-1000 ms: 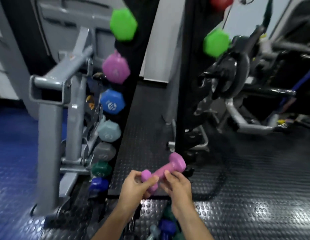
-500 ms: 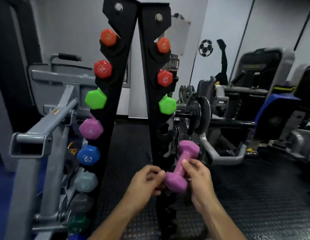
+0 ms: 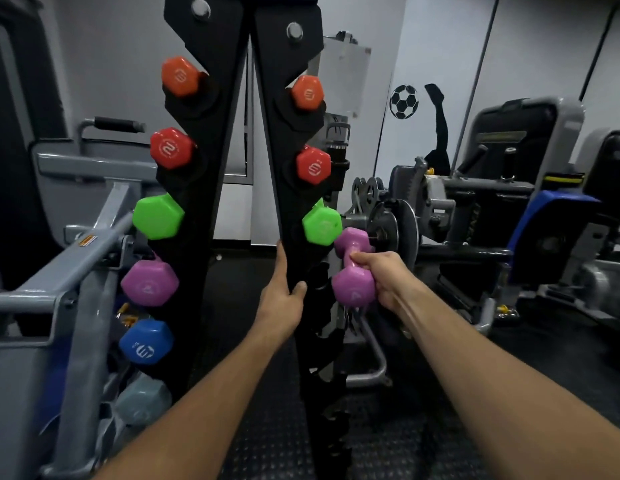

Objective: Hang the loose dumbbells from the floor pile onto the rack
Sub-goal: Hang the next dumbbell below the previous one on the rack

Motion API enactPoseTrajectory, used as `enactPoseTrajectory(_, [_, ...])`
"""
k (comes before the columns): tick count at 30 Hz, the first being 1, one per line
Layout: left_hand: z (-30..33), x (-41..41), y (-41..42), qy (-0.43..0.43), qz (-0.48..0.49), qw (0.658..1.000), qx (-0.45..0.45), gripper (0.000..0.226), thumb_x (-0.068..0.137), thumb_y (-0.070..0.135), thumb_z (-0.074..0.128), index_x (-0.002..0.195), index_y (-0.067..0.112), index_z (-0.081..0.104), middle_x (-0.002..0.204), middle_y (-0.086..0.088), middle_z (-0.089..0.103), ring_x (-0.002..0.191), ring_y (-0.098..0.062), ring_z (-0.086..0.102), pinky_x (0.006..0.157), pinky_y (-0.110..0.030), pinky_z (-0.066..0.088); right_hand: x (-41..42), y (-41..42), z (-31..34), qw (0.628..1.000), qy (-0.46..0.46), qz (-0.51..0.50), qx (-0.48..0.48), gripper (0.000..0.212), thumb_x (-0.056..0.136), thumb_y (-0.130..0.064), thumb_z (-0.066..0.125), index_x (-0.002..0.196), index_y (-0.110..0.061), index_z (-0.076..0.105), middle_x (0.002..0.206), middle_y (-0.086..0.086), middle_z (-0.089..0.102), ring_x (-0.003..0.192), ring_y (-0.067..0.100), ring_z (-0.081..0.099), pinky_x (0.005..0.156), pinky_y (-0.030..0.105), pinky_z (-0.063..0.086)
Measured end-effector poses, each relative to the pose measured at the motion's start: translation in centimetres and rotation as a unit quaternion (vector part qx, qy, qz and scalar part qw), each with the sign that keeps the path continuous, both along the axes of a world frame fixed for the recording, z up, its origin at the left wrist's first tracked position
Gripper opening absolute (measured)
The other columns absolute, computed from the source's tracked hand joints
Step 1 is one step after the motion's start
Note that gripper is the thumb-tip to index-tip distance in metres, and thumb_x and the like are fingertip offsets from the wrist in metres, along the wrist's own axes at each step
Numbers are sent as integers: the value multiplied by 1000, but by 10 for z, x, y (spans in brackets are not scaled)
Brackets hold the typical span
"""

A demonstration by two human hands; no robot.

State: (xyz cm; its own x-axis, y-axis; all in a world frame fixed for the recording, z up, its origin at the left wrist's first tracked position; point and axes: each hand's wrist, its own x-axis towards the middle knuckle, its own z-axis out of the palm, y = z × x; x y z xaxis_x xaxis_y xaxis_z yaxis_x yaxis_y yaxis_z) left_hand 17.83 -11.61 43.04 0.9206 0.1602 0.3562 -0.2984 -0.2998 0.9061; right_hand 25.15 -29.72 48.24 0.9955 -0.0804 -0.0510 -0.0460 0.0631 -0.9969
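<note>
A black A-frame dumbbell rack [image 3: 218,140] stands in front of me. My right hand [image 3: 388,278] grips a purple dumbbell [image 3: 353,289] by its handle, held tilted just right of the rack's right upright, below the green dumbbell [image 3: 321,226] hanging there. My left hand [image 3: 284,292] grasps the inner edge of the right upright [image 3: 284,188]. The left upright carries orange [image 3: 179,76], red [image 3: 170,147], green [image 3: 158,216], purple [image 3: 149,283], blue [image 3: 145,342] and grey [image 3: 144,398] dumbbells. The right upright holds orange [image 3: 307,92] and red [image 3: 313,165] dumbbells. The floor pile is out of view.
A grey weight machine frame [image 3: 59,278] stands close on the left. A plate-loaded machine [image 3: 391,230] sits right behind the purple dumbbell. More gym machines [image 3: 530,209] fill the right side. Black rubber flooring [image 3: 509,375] lies underfoot.
The view rose from the floor to the rack. My left hand let go of the purple dumbbell and took hold of the right upright. My right hand lifted the dumbbell up beside the rack.
</note>
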Motion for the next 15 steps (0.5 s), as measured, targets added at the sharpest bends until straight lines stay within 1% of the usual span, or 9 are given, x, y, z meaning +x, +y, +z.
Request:
enactPoseTrajectory(1, [-2,1,1,-8,15,1000,17,89,102,12,56,158,54,1,134,13,57,111,2,55,95,-11,36,6,2,0,1000,5,9,-12,13,92,-8,72,98,3,67,78,10,65,50,17,66,52,33,55])
enactPoseTrajectory(2, [-5,4,3,-14,29,999,37,89,103,13,56,157,54,0,137,8,60,115,-5,58,96,-14,35,11,6,0,1000,7,19,-20,17,92,-7,72,103,4,66,84,13,67,54,19,68,53,36,57])
enactPoseTrajectory(4, [-10,9,6,-17,50,997,64,92,103,15,58,155,59,-3,137,-2,64,118,-20,65,92,-19,38,18,10,2,999,6,29,-33,23,91,-5,72,110,6,64,89,15,68,57,21,70,53,36,58])
enactPoseTrajectory(6, [-13,13,8,-20,57,995,77,94,102,17,59,152,64,-4,133,-7,67,116,-24,67,91,-23,42,26,15,5,998,3,35,-44,28,89,-3,75,112,9,65,93,18,70,62,24,71,60,42,61])
enactPoseTrajectory(8, [-15,16,9,-28,53,996,69,94,102,17,60,150,67,-2,132,-3,68,115,-18,66,96,-24,44,30,20,7,998,6,38,-55,35,84,-4,79,114,10,67,102,21,74,66,26,72,64,44,61])
enactPoseTrajectory(10, [-16,18,11,-40,43,997,54,94,102,16,60,147,70,0,133,0,68,109,-9,64,100,-36,54,31,24,11,997,4,38,-71,35,81,-3,81,113,7,69,104,21,74,65,25,73,57,38,59])
enactPoseTrajectory(12, [-18,20,13,-40,24,998,33,93,102,14,59,144,75,2,137,4,64,111,-5,60,96,-47,58,31,24,16,996,-10,35,-79,21,85,6,73,106,6,72,96,17,74,66,21,71,51,31,58])
enactPoseTrajectory(13, [-19,21,14,-37,12,999,21,93,103,12,58,143,76,4,137,7,62,110,-3,59,96,-49,58,31,23,19,996,-21,35,-74,16,87,11,67,102,8,73,88,16,73,64,20,69,53,31,58])
enactPoseTrajectory(15, [-21,23,17,-28,-8,1000,2,90,104,8,53,141,78,9,132,15,58,96,3,58,93,-48,59,31,24,22,996,-38,41,-67,17,87,20,60,94,8,71,77,17,70,57,18,66,57,28,58])
